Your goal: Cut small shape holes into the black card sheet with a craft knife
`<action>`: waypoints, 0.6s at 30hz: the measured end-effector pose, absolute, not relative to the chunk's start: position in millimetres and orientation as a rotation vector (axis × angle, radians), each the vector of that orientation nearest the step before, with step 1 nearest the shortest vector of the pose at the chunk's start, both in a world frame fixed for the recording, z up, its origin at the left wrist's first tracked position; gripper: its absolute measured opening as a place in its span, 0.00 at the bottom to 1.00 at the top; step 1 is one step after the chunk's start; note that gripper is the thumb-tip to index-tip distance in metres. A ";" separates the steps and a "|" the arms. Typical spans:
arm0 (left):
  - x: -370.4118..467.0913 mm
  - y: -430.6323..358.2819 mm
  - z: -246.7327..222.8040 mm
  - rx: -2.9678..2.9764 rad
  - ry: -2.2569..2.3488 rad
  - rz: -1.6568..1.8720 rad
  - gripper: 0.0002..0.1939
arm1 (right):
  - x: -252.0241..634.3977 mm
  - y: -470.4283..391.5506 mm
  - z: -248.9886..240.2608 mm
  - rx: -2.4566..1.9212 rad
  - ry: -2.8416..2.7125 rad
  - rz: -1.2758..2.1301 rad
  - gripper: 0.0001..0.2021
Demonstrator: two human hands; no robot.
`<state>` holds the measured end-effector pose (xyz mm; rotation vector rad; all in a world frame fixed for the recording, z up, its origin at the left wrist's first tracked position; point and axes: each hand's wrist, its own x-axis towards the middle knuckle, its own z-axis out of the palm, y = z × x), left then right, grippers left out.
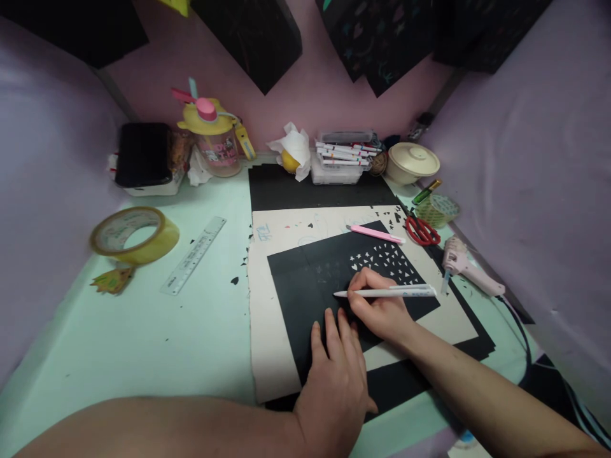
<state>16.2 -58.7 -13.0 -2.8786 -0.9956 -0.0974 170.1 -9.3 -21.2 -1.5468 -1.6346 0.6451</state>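
Note:
A white pen is pinched in my right hand, its tip touching or just over a black sheet. My left hand lies on the lower part of that sheet, fingers spread a little, holding nothing. Small cut-out shapes fill the sheet's right side, pale against the black. Faint marks show left of the pen tip. Under the black sheet is a large cream sheet. A pink craft knife rests across the black sheet's upper edge.
Red scissors and a pink glue gun with a cord lie at right. On the left are yellow tape and a clear ruler. Behind stand a bottle, a box of pens and a lidded bowl.

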 end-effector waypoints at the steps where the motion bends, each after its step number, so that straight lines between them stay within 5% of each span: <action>1: 16.2 -58.7 -13.2 -2.879 -0.995 -0.103 0.46 | 170.3 -9.4 -21.4 -1.548 -1.640 0.644 0.07; 18: 15.9 -57.5 -10.1 -2.870 -0.988 -0.110 0.46 | 168.9 -9.1 -18.2 -1.540 -1.696 0.680 0.07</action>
